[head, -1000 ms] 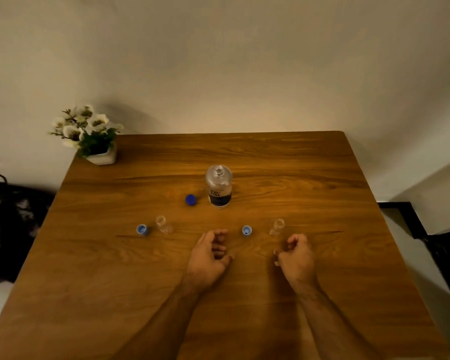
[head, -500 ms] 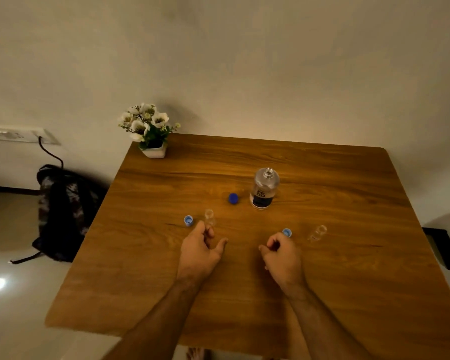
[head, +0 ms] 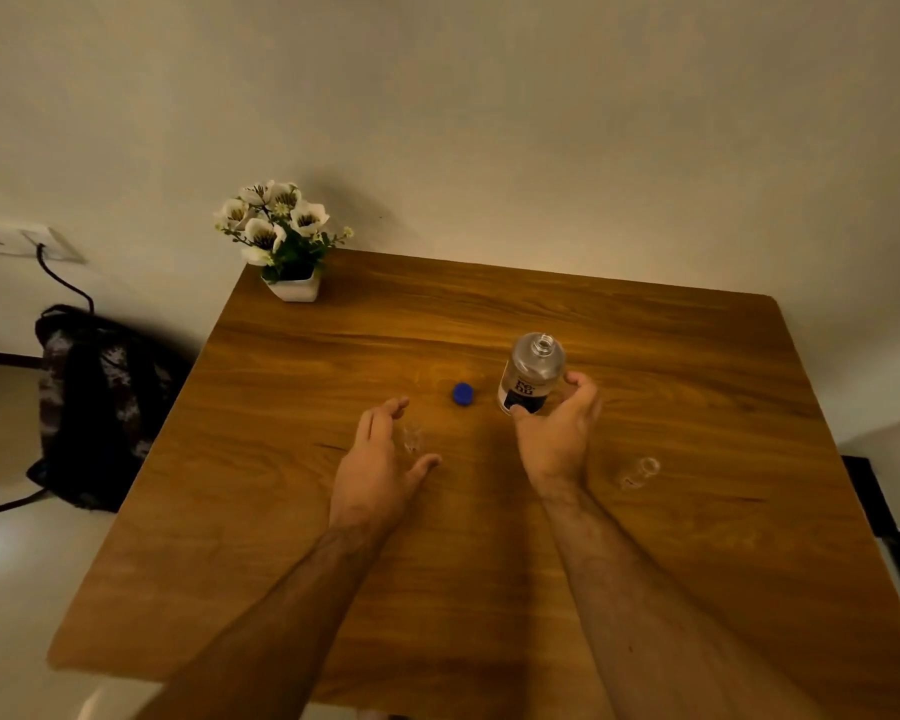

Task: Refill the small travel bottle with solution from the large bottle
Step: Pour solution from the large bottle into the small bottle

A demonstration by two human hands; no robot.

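The large clear bottle (head: 535,367) with a dark label stands uncapped on the wooden table (head: 697,381). My right hand (head: 554,439) wraps its lower part, thumb on the label and fingers on its right side. Its blue cap (head: 462,394) lies just to the left. A small clear travel bottle (head: 411,440) stands between the spread fingers and thumb of my left hand (head: 378,470), which is open and does not visibly touch it. A second small clear bottle (head: 640,472) sits to the right of my right wrist. The small caps are hidden.
A white pot of white flowers (head: 293,289) stands at the table's far left corner. On the floor to the left leans a dark backpack (head: 100,402), below a wall socket (head: 17,241) with a cable. The table's left edge is close to my left arm.
My right hand has gone forward from the table to the large bottle and closed around it. My left hand has opened beside the left small bottle. The view has shifted left.
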